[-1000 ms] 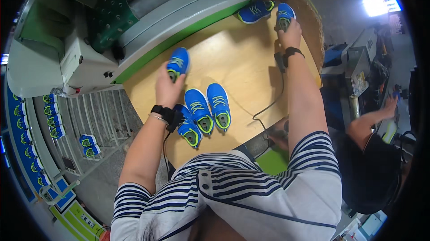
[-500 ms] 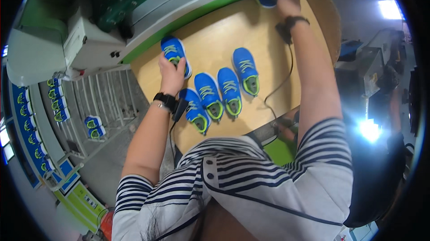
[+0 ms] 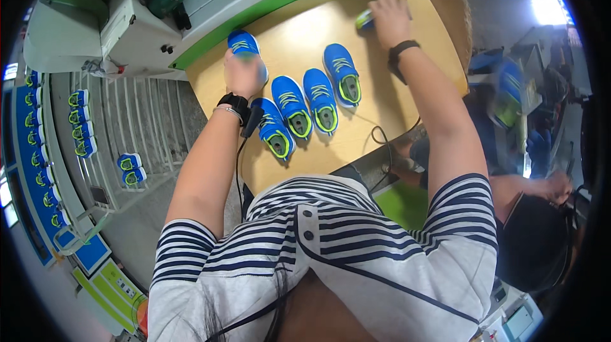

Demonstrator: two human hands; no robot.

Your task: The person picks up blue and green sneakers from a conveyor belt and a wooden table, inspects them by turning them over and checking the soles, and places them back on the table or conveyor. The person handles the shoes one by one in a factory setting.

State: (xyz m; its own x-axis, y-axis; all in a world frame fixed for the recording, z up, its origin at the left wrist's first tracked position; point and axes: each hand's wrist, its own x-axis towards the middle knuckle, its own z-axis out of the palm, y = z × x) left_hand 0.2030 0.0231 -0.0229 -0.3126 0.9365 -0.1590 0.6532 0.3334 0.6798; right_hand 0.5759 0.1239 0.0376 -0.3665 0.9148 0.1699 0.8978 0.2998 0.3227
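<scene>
My left hand (image 3: 244, 76) is closed on a blue sneaker (image 3: 243, 41) at the table's far left. Its toe points away from me, and my fingers cover its heel part. At the far right, my right hand (image 3: 393, 19) grips another sneaker (image 3: 365, 20) from above. Only a blue and lime-green end of that one shows past my fingers. Between my arms stand several more blue sneakers with lime linings and laces, toes away from me: the leftmost (image 3: 275, 131), two in the middle (image 3: 293, 108) (image 3: 321, 101), and the rightmost (image 3: 344, 76).
Grey machinery with a green edge (image 3: 280, 15) borders the wooden table (image 3: 363, 135) at the back. Cardboard (image 3: 445, 5) rises along its right side. Racks at left hold more sneakers (image 3: 132, 169). A co-worker (image 3: 531, 234) is at right, near a blurred sneaker (image 3: 507, 94). Cables trail from my wrists.
My right hand has come nearer from the table's far edge with its sneaker, which has turned to show lime green. My left hand stays on its sneaker. The co-worker has come further into view.
</scene>
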